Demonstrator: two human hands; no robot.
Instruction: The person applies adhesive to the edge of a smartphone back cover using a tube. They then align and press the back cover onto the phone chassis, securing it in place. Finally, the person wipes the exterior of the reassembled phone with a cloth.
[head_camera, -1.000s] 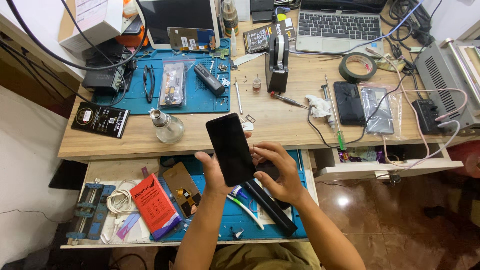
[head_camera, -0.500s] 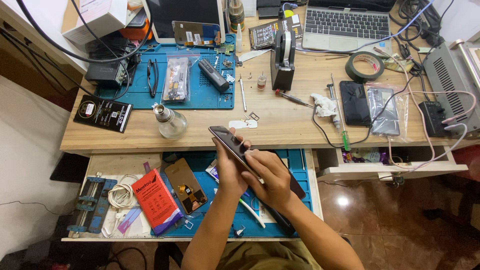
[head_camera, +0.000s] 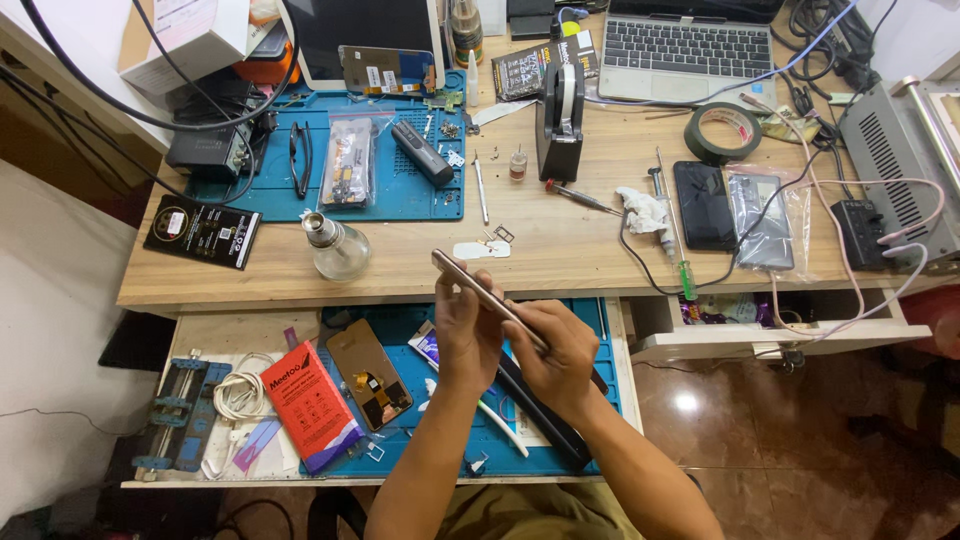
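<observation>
Both the left hand (head_camera: 466, 335) and right hand (head_camera: 560, 352) grip the phone (head_camera: 480, 288) edge-on at frame centre; best to keep fingers on its rim, off the glass

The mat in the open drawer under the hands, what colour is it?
The mat is blue, shown in the head view, the only one here.

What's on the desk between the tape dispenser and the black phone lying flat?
Head view: a red-tipped screwdriver and crumpled white tissue lie between the tape dispenser and black phone.

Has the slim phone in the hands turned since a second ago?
Yes. The slim phone showed its dark face before; now it lies edge-on, in the same place near the glass bottle.
</observation>
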